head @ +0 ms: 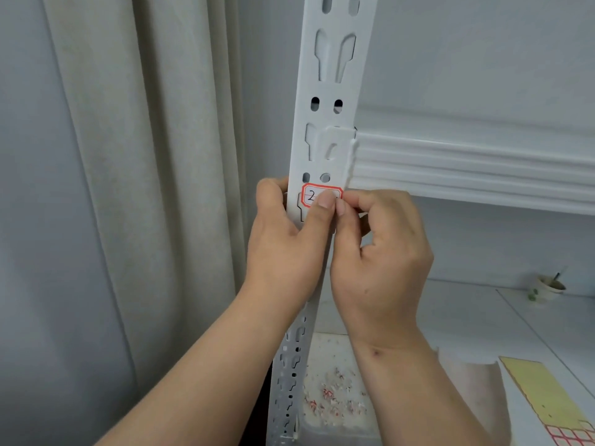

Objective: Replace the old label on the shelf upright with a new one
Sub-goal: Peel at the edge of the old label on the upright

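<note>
A white slotted shelf upright (pixel 325 117) runs up the middle of the view. A small white label (pixel 314 194) with a red border and a handwritten "2" is stuck on it just below the shelf beam. My left hand (pixel 286 239) wraps around the upright, its thumb pressing on the label's lower right part. My right hand (pixel 380 249) is beside it, with thumb and forefinger pinched together at the label's right edge. Whether the label's edge is lifted is hidden by the fingers.
A white shelf beam (pixel 467 169) extends to the right. Below lies a yellow label sheet (pixel 547 397) with red-bordered stickers, a white tray (pixel 335 391) holding paper scraps, and a small cup (pixel 549 284) at the back. A beige curtain (pixel 154 188) hangs at the left.
</note>
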The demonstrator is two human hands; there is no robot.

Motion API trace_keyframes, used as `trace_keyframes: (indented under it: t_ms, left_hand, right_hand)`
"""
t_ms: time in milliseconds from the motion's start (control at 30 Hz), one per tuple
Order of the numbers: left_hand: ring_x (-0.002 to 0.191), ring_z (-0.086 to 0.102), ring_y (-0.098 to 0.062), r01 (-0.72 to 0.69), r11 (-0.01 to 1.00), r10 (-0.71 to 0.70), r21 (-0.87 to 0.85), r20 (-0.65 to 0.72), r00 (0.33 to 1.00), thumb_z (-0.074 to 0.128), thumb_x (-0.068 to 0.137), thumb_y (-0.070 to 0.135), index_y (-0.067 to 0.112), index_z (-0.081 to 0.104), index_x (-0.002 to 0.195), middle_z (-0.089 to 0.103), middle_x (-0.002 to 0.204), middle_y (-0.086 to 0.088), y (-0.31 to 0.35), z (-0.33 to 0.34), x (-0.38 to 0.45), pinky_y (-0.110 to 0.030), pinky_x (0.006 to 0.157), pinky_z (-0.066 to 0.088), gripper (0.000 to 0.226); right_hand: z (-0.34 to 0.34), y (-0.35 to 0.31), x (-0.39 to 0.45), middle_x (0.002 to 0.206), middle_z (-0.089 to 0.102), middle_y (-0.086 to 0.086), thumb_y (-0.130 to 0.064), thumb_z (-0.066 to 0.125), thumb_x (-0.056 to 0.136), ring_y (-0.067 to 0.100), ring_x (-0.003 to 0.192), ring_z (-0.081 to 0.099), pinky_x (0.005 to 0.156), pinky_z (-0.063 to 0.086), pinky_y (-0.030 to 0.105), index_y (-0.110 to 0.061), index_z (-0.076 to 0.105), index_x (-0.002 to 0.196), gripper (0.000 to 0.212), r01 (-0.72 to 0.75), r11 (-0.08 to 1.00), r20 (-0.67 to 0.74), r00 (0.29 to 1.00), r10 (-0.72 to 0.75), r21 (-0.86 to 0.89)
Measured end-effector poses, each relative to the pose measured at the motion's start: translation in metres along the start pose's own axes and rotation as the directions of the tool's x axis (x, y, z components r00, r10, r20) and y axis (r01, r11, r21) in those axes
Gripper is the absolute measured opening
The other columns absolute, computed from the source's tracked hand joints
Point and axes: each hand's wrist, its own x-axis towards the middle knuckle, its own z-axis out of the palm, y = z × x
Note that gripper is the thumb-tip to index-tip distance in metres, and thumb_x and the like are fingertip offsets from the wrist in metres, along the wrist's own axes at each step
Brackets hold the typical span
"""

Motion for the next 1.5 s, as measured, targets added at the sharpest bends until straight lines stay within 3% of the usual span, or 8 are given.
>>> trace_keyframes:
  t_ms: [133,333,800,967,1200,1500]
  left_hand:
    - [0.074,0.067,0.003,-0.016,1.0,0.016,0.021,-0.013,1.0,0.065,0.091,0.039,0.028,0.049,0.102,0.069,0.083,0.016,-0.001,0.0,0.0,-0.024,0.071,0.055,0.022]
    - [0.073,0.066,0.007,-0.021,0.998,0.02,0.052,0.013,1.0,0.064,0.09,0.041,0.032,0.048,0.097,0.069,0.08,0.018,-0.001,-0.003,0.001,-0.011,0.061,0.05,0.019]
    - [0.069,0.065,0.006,-0.02,0.999,0.019,0.034,0.042,0.999,0.065,0.088,0.04,0.033,0.048,0.094,0.068,0.078,0.018,0.0,-0.006,0.002,-0.012,0.059,0.049,0.02]
    - [0.07,0.066,0.005,-0.032,0.999,0.031,0.039,0.041,0.999,0.065,0.089,0.041,0.035,0.048,0.094,0.068,0.077,0.021,-0.001,-0.006,0.002,-0.015,0.059,0.051,0.019]
    - [0.07,0.064,0.009,-0.052,0.997,0.05,0.059,0.024,0.998,0.064,0.089,0.041,0.034,0.047,0.094,0.067,0.075,0.026,-0.002,-0.005,0.002,-0.006,0.056,0.044,0.019]
    - [0.067,0.061,0.011,-0.047,0.996,0.045,0.081,0.023,0.999,0.062,0.089,0.044,0.032,0.048,0.096,0.063,0.075,0.036,-0.002,-0.004,0.002,-0.006,0.055,0.042,0.02]
  right_hand:
    - [0.004,-0.001,0.0,0.077,0.065,0.003,-0.006,0.063,0.087,0.023,0.069,0.06,0.061,0.048,0.046,-0.005,0.067,0.079,0.009,-0.018,1.0,-0.028,0.999,0.018,-0.004]
    - [0.005,-0.004,0.004,0.075,0.062,0.002,-0.01,0.062,0.086,0.022,0.068,0.058,0.064,0.048,0.043,-0.005,0.063,0.078,0.01,-0.083,0.996,-0.029,0.996,0.082,-0.017]
    - [0.009,-0.001,-0.003,0.082,0.058,0.001,-0.009,0.057,0.09,0.017,0.074,0.051,0.064,0.046,0.04,-0.006,0.06,0.084,0.008,-0.058,0.996,0.008,0.998,0.059,-0.063]
    - [0.007,0.002,-0.003,0.083,0.065,0.003,-0.008,0.057,0.092,0.018,0.075,0.056,0.063,0.048,0.044,-0.004,0.066,0.086,0.012,0.03,0.998,-0.011,0.999,-0.03,-0.05]
    - [0.006,0.009,-0.001,0.083,0.071,0.002,-0.01,0.06,0.093,0.018,0.075,0.064,0.066,0.05,0.042,-0.007,0.073,0.085,0.015,0.137,0.986,-0.062,0.988,-0.143,-0.09]
    - [0.006,0.004,0.001,0.078,0.069,0.002,-0.007,0.06,0.09,0.024,0.072,0.064,0.066,0.046,0.043,-0.008,0.07,0.078,0.016,0.082,0.993,-0.053,0.995,-0.087,-0.089]
